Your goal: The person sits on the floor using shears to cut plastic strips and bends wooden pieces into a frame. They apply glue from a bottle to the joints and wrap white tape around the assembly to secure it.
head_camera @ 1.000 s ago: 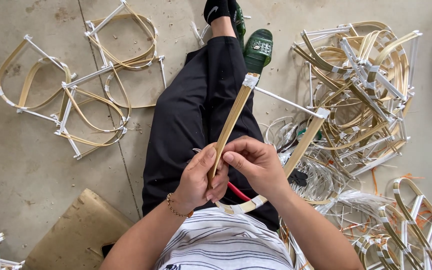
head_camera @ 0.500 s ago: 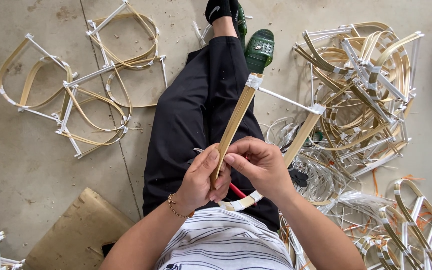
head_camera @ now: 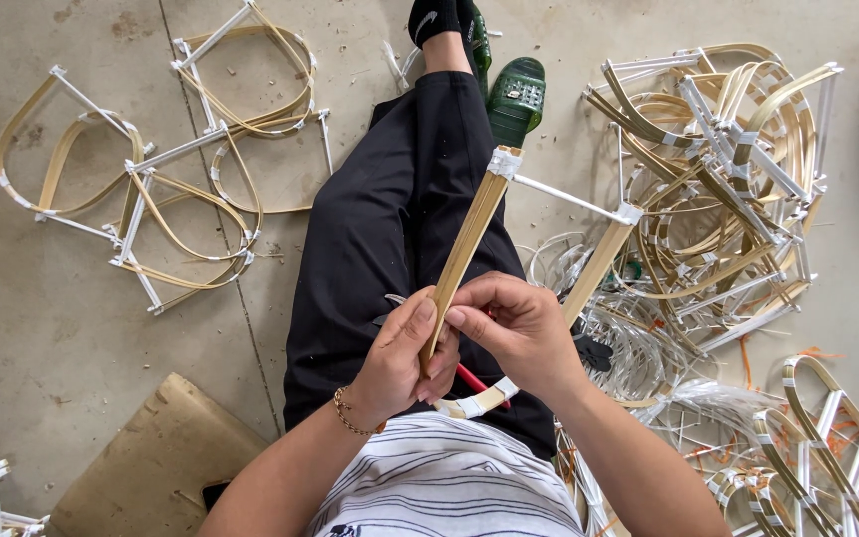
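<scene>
So both hands are up over the lap, working on a bamboo strip frame. Left hand is curled around the lower end of the near strip, thumb pressed against it. Right hand is closed too, fingertips pinching the same strip just beside the left thumb. The frame angles up and away over the black trousers, with a thin white rod joining it to a second strip on the right. A red-handled tool peeks out under the hands. Finished frames lie on the concrete floor to the left, a bigger pile to the right, green sandal near the foot.
</scene>
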